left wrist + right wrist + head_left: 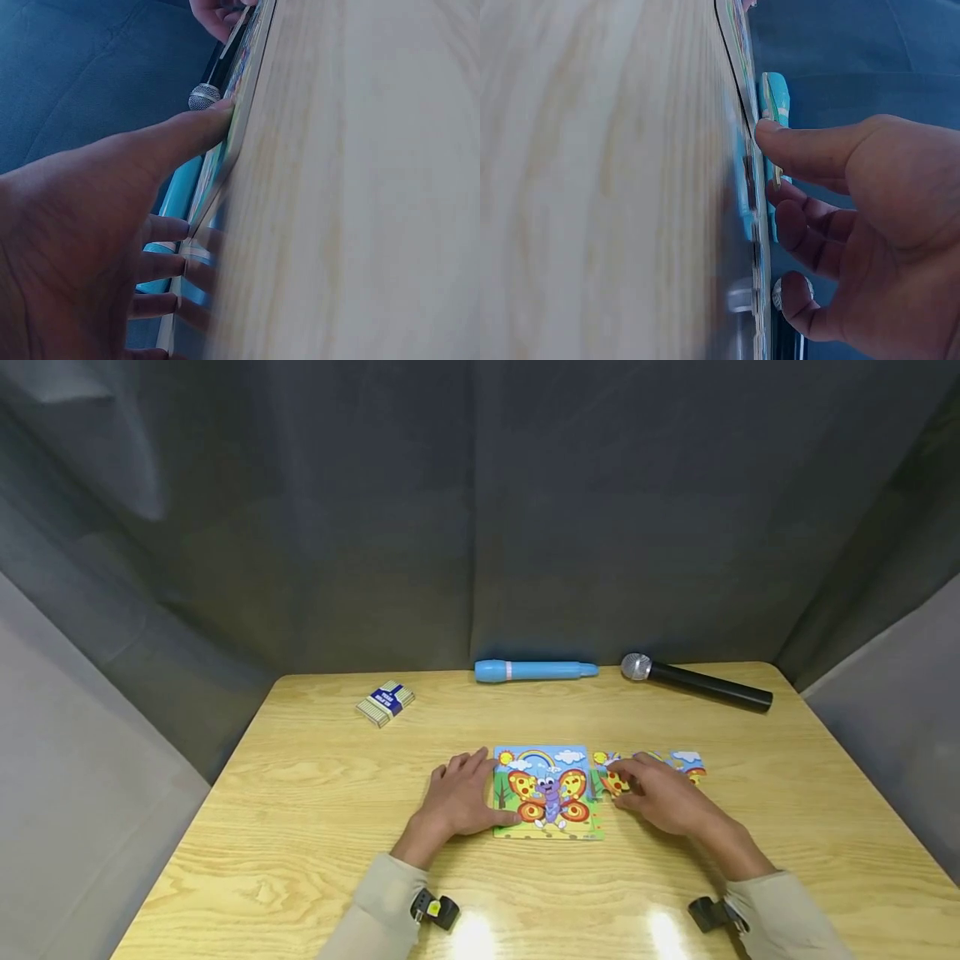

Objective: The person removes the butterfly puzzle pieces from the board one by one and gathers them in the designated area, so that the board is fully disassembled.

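A butterfly jigsaw puzzle (543,831) lies flat on the table between the two hands. At its left side, my left hand (462,797) rests with the thumb on its front left part and the fingers stretched along the left edge. My right hand (663,797) is over several loose puzzle pieces (686,757) to the right of the puzzle, covering some of them. Between its thumb and index finger it pinches a puzzle piece (777,177), seen nearly edge-on in the right wrist view. The other fingers of that hand are bent.
A blue marker-shaped object (547,671) lies along the table's back edge. A black microphone (705,685) with a silver mesh head is at the back right. Farther left sits a small banded bundle of sticks (385,702). A dark curtain (375,527) hangs behind the table.
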A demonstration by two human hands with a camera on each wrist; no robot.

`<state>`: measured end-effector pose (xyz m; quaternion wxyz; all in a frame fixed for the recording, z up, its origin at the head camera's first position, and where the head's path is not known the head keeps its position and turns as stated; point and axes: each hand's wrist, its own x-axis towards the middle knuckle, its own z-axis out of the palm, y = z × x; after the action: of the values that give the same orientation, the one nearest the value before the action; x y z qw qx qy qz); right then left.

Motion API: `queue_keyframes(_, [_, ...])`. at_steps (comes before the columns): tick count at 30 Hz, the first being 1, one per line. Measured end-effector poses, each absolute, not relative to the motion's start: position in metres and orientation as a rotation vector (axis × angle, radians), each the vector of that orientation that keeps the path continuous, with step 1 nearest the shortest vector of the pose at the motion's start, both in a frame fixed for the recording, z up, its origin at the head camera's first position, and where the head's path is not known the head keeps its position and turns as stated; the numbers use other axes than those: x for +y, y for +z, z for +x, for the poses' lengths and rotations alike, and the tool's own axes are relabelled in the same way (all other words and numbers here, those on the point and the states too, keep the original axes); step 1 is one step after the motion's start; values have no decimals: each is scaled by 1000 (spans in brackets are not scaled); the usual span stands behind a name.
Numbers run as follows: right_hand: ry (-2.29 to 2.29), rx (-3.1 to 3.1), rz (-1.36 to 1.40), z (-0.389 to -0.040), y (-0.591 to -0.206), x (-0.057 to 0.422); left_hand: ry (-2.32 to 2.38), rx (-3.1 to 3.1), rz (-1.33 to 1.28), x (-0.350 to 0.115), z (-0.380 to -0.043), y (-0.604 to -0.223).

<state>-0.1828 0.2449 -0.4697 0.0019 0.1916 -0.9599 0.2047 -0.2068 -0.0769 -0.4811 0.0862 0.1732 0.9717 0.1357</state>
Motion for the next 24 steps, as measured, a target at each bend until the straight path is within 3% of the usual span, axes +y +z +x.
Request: queue_keyframes(24, [585, -3099, 552, -171, -467, 255, 411, 2904, 526, -78, -206, -482])
